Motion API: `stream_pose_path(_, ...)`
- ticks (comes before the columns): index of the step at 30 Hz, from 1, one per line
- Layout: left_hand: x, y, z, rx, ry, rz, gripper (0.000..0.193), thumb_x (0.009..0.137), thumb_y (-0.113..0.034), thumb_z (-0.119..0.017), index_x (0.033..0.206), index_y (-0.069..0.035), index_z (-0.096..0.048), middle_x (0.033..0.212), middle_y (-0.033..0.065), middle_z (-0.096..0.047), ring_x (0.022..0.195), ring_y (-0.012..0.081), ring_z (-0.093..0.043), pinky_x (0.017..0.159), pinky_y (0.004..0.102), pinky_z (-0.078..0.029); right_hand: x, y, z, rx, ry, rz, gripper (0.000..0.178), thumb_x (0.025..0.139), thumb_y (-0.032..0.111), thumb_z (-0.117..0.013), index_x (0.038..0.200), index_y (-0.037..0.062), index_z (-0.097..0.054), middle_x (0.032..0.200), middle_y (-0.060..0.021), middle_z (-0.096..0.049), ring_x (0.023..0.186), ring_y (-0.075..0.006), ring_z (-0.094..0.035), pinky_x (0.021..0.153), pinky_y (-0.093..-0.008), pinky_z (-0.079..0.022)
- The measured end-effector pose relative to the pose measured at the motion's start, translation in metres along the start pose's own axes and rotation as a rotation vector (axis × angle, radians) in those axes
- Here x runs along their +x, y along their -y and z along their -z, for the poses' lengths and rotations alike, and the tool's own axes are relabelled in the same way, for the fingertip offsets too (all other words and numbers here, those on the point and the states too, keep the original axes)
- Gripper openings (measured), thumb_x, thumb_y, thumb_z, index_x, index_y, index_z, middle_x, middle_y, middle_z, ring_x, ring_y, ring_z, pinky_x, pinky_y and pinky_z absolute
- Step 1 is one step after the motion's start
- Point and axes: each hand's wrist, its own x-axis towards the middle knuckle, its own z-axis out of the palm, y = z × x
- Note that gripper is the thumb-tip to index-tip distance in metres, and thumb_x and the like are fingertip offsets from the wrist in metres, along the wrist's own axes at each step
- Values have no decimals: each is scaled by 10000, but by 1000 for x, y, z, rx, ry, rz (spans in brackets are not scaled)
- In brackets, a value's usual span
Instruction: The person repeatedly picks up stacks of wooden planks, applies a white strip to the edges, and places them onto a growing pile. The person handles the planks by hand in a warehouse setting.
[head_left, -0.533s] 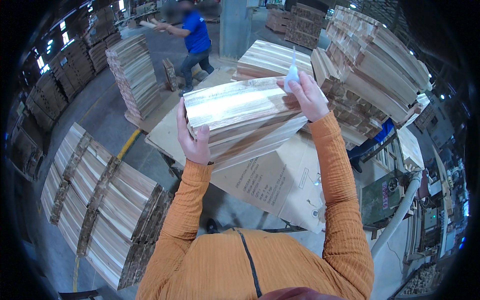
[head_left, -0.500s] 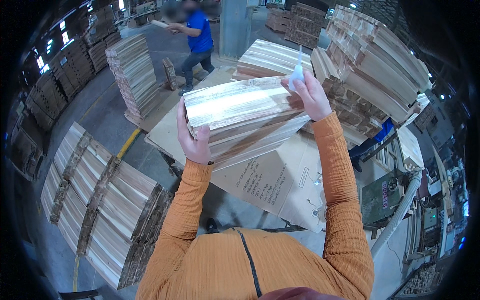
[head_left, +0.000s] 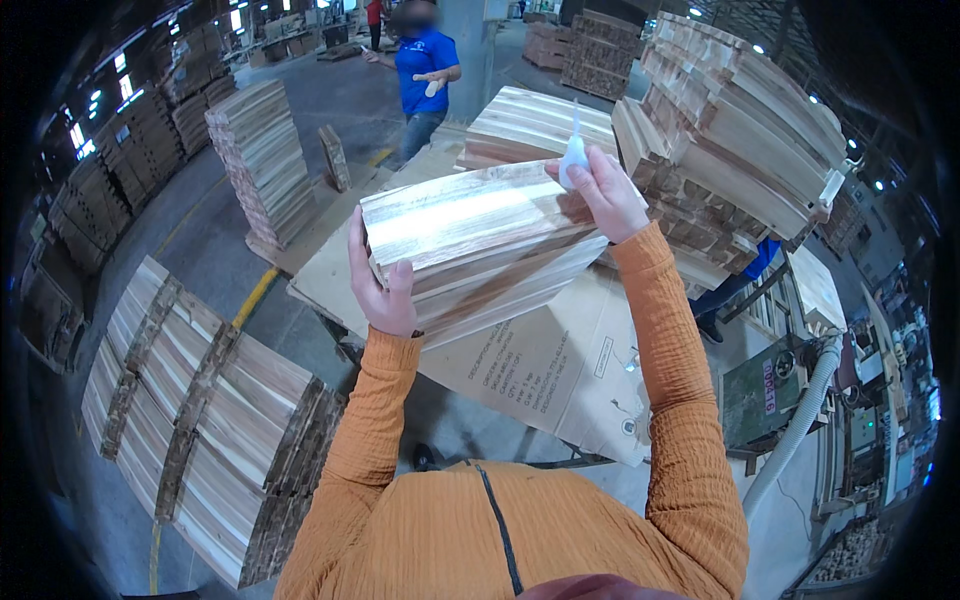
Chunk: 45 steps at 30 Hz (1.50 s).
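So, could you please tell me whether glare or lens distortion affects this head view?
Head view: overhead light glares pale on the top of the held bundle of wooden boards; fisheye bends the left floor stack of wooden boards; black vignette rings the frame; both hands look sharp.

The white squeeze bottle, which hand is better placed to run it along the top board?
Right: the right hand already holds the white squeeze bottle over the stack of boards, while the left hand steadies its near end.

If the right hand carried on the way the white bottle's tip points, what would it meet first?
The right hand holds a small white squeeze bottle tip-up. Going on that way, it probably meets the pale plank stack behind, though depth is unclear.
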Motion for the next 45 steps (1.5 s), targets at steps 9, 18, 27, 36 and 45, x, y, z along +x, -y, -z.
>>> stream_pose_path(9, 3, -5, -2, -3, -7, 15, 731, 831, -383, -555, 1348, 62, -292, 1279, 188, -436, 1152, 244, -453, 976, 345, -341, 6, 11, -13, 312, 34, -59, 365, 947, 241, -404, 1176, -41, -437, 1021, -96, -642, 994, -186, -547, 905, -309, -383)
stream_pose_path(18, 1, -7, -1, 32, 32, 21, 703, 869, -427, -474, 1350, 52, -295, 1338, 172, -384, 1225, 246, -384, 1032, 347, -264, 14, 16, -32, -56, 118, 5, 490, 939, 362, -354, 1223, -32, -418, 1225, -211, -499, 1155, -338, -451, 1032, -467, -199)
stream_pose_path(27, 1, -6, 1, 37, 41, 6, 662, 865, -364, -459, 1351, 55, -294, 1326, 171, -395, 1220, 243, -388, 1032, 337, -259, 12, 28, -28, 48, 129, 22, 460, 940, 339, -374, 1222, -21, -428, 1173, -142, -563, 1154, -295, -468, 1041, -460, -184)
stream_pose_path(36, 1, -5, 1, 32, 34, 22, 672, 861, -371, -474, 1352, 52, -296, 1322, 169, -400, 1216, 242, -392, 1027, 338, -266, 15, 23, -22, 238, 36, -36, 368, 921, 264, -439, 1146, -25, -477, 999, -126, -647, 987, -276, -557, 917, -344, -369)
stream_pose_path(45, 3, -2, 2, 18, -13, 8, 742, 812, -408, -560, 1331, 64, -316, 1256, 199, -451, 1157, 269, -452, 983, 366, -338, 13, 28, -31, 250, 110, 47, 340, 916, 244, -445, 1109, -32, -495, 994, -132, -651, 1004, -269, -551, 924, -342, -366)
